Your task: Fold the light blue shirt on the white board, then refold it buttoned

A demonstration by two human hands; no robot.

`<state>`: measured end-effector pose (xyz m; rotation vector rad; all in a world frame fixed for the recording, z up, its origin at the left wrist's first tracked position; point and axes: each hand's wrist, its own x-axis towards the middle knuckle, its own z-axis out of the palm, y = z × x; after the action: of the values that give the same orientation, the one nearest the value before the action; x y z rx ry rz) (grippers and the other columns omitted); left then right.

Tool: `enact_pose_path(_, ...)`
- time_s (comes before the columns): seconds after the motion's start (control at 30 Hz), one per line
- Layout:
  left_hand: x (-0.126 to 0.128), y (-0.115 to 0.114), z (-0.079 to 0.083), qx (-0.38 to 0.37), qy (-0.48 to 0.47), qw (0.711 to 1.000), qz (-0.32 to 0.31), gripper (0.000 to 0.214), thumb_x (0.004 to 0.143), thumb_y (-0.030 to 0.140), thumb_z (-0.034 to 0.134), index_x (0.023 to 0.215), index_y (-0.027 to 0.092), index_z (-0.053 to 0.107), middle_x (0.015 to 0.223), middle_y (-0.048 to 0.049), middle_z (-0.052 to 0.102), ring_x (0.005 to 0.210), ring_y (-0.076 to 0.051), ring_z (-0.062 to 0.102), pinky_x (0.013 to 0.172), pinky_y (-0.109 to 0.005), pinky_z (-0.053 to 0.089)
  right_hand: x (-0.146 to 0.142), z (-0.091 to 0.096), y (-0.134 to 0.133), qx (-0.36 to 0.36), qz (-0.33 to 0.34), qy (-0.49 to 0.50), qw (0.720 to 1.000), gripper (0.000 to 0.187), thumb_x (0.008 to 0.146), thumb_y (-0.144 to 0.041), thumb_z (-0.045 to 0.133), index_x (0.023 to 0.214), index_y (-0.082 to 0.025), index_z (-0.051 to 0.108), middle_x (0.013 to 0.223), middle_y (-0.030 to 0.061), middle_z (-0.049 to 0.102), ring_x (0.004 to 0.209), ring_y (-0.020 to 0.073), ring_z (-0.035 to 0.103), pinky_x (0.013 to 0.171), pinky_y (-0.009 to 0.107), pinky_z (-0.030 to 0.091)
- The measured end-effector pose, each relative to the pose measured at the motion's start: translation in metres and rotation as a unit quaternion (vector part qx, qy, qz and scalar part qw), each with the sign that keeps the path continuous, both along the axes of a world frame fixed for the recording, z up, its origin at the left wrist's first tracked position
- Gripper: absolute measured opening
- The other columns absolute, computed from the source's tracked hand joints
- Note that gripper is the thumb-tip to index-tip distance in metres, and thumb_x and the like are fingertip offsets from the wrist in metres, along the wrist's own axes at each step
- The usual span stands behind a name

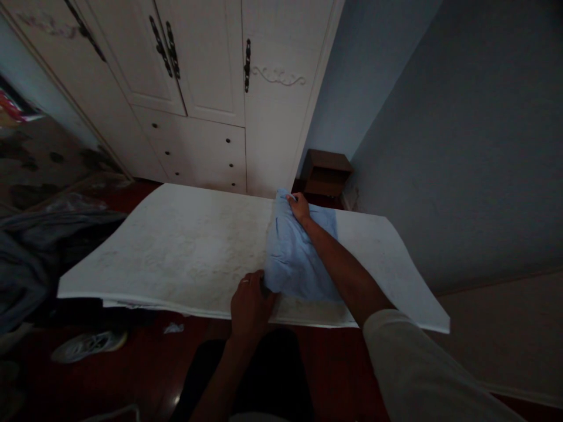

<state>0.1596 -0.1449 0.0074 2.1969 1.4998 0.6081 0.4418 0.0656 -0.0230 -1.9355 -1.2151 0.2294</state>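
Observation:
A light blue cloth (292, 264), which looks like a folded garment, lies spread and slightly wrinkled on a white board (206, 234) with stains. My right hand (299, 207) pinches the cloth at its far left corner, the forearm crossing over the fabric. Down at the near left corner, my left hand (250, 305), with a ring on one finger, has its fingers closed on the cloth's edge. The fingertips of the left hand are partly hidden under the fabric.
A white wardrobe (206, 64) with dark handles stands behind the board. Beside it, near the wall, is a small brown cabinet (328, 171). Dark grey clothing (26, 252) is heaped at the left. A shoe (90, 346) lies on the dark red floor.

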Motion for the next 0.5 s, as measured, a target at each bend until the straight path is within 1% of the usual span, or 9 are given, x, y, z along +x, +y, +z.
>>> enact_pose_path(0.1,0.002,0.009,0.011,-0.057,0.038,0.998,0.015,0.020,0.083,0.026,0.057,0.101,0.018,0.060,0.099,-0.0090,0.069,0.094,-0.024,0.066,0.076,-0.033,0.050,0.000,0.001,-0.001,0.004,-0.001,0.005,1.000,0.030,0.089,-0.043,0.051,0.101,-0.017,0.060,0.106,0.0069,0.066,0.099,0.0182,0.058,0.089,0.027,0.042)
enact_pose_path(0.2,0.003,0.013,0.020,-0.074,0.114,0.990,0.022,0.014,0.084,0.025,0.053,0.095,0.018,0.060,0.092,-0.0100,0.070,0.088,-0.026,0.069,0.069,-0.032,0.049,0.000,0.002,-0.002,0.006,-0.001,0.008,1.000,0.030,0.089,-0.043,0.051,0.100,-0.017,0.060,0.107,0.0070,0.066,0.099,0.0184,0.059,0.089,0.028,0.043)
enact_pose_path(0.27,0.003,0.013,0.024,-0.067,0.168,0.983,0.004,0.016,0.085,0.019,0.049,0.096,0.017,0.060,0.091,-0.0113,0.070,0.086,-0.027,0.069,0.067,-0.033,0.048,0.000,0.002,-0.002,0.006,0.001,0.009,1.000,0.030,0.089,-0.043,0.051,0.099,-0.017,0.060,0.106,0.0070,0.066,0.099,0.0185,0.059,0.088,0.028,0.043)
enact_pose_path(0.33,0.000,0.010,0.025,-0.059,0.201,0.978,-0.020,0.021,0.087,0.013,0.044,0.100,0.016,0.060,0.093,-0.0117,0.071,0.085,-0.026,0.070,0.069,-0.032,0.048,-0.001,0.002,-0.002,0.004,0.002,0.009,1.000,0.028,0.089,-0.042,0.052,0.098,-0.017,0.061,0.105,0.0068,0.066,0.098,0.0186,0.059,0.088,0.028,0.043)
enact_pose_path(0.4,-0.003,0.005,0.025,-0.057,0.212,0.975,-0.043,0.025,0.089,0.011,0.041,0.104,0.016,0.060,0.092,-0.0113,0.072,0.085,-0.024,0.070,0.070,-0.031,0.049,-0.001,0.003,-0.001,0.001,0.001,0.007,1.000,0.026,0.088,-0.041,0.053,0.098,-0.018,0.061,0.105,0.0066,0.066,0.099,0.0187,0.059,0.089,0.028,0.043)
enact_pose_path(0.5,-0.007,-0.001,0.023,-0.058,0.217,0.973,-0.049,0.026,0.091,0.011,0.040,0.107,0.015,0.061,0.088,-0.0120,0.073,0.082,-0.024,0.071,0.071,-0.031,0.049,-0.001,0.003,0.003,-0.006,-0.002,0.003,1.000,0.024,0.088,-0.039,0.053,0.096,-0.018,0.061,0.105,0.0067,0.066,0.100,0.0190,0.058,0.090,0.029,0.042)
